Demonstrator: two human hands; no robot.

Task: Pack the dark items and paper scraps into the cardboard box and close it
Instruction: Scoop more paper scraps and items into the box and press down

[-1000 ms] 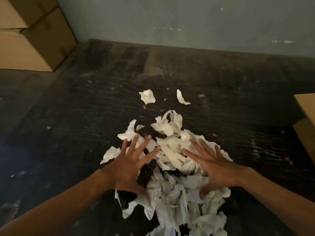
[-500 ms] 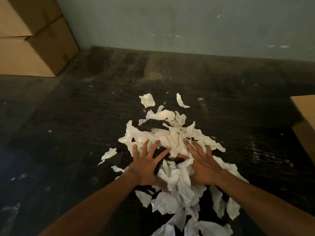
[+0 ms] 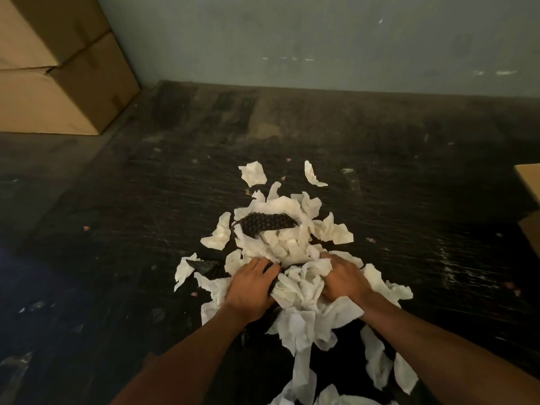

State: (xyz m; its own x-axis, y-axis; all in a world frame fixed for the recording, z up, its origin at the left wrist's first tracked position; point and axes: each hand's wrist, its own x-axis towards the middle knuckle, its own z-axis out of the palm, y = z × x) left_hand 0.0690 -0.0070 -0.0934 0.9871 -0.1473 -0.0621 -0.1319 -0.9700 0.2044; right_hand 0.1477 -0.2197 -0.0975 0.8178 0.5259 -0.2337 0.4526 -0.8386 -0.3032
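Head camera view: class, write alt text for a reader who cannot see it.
Two hands, left hand and right hand, grip a heap of white paper scraps mixed with dark bumpy items on a dark floor. Stacked cardboard boxes stand far left; another box edge shows at right.

A heap of paper scraps [image 3: 292,252] lies on the floor [image 3: 117,244] in the middle, with a studded mat piece [image 3: 267,225] on its far part. Two loose scraps [image 3: 253,173] lie just behind the heap. Both hands rest on its near part, left hand [image 3: 251,287] beside right hand [image 3: 344,280]. Stacked boxes [image 3: 58,83] stand far left against the wall [image 3: 292,39]; another box [image 3: 530,206] sits at the right edge.
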